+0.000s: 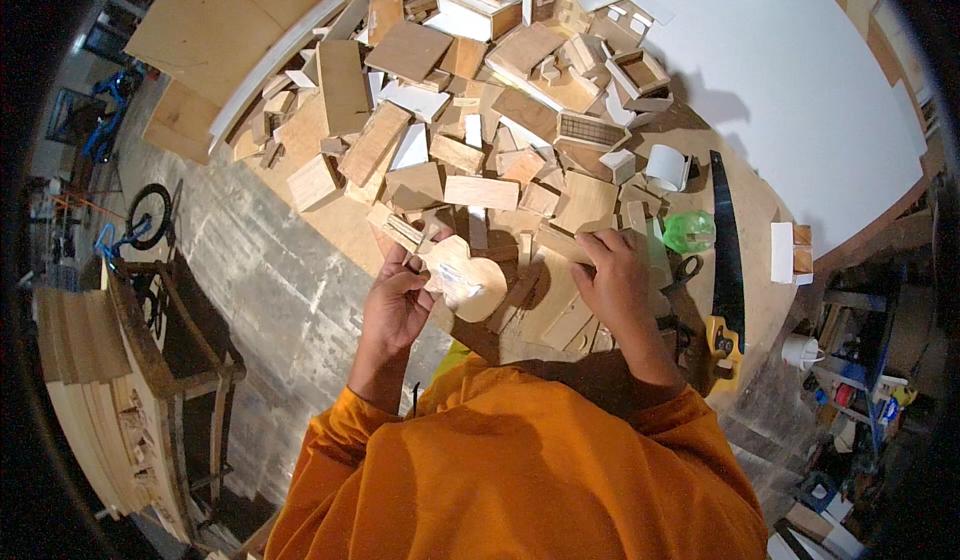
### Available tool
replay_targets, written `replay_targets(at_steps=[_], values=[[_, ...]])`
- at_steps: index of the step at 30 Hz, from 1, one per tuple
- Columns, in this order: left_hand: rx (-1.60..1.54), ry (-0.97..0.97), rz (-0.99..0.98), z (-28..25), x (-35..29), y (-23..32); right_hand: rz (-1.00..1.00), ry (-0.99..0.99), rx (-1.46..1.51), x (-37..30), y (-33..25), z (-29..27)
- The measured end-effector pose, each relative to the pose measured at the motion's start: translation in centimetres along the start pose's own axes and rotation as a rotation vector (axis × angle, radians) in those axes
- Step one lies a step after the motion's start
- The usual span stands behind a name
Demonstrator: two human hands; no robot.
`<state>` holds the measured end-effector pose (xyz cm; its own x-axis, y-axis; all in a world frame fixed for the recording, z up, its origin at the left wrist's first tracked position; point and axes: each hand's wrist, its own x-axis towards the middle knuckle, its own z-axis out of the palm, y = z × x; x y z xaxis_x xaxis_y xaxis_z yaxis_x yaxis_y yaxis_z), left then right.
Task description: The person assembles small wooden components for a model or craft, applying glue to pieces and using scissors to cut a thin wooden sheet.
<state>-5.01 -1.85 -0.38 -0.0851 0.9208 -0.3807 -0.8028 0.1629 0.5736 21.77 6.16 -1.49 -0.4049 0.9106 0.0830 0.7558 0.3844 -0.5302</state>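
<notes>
My left hand (395, 305) is closed on a pale, flat wooden piece with a rounded, heart-like outline (483, 298). A glossy whitish patch shows on its face. Against the same fingers, thin wooden strips (396, 228) stick out toward the pile; how they join the rounded piece I cannot make out. My right hand (615, 278) has its fingers curled at the end of a small wooden block (563, 244), thumb and forefinger against it. Between and beyond both hands lies a heap of wooden offcuts, including a pale block (481, 193).
To the right are a white cup-like container (666, 168), a green clear container (689, 231), black-handled scissors (682, 273) and a handsaw (727, 250) with a yellow handle. A wooden rack (170, 380) stands left, near a blue bicycle. Behind the heap is a white board (790, 110).
</notes>
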Motion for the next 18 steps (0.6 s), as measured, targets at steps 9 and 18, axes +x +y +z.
replay_targets(at_steps=[9, 18], values=[[0.025, -0.006, 0.011, 0.3, 0.0, -0.4, 0.000, 0.087, 0.198, -0.3, 0.2, 0.2], [-0.034, 0.010, 0.033, 1.4, 0.3, -1.6, -0.153, -0.049, 0.376, -0.1, -4.2, 0.4]])
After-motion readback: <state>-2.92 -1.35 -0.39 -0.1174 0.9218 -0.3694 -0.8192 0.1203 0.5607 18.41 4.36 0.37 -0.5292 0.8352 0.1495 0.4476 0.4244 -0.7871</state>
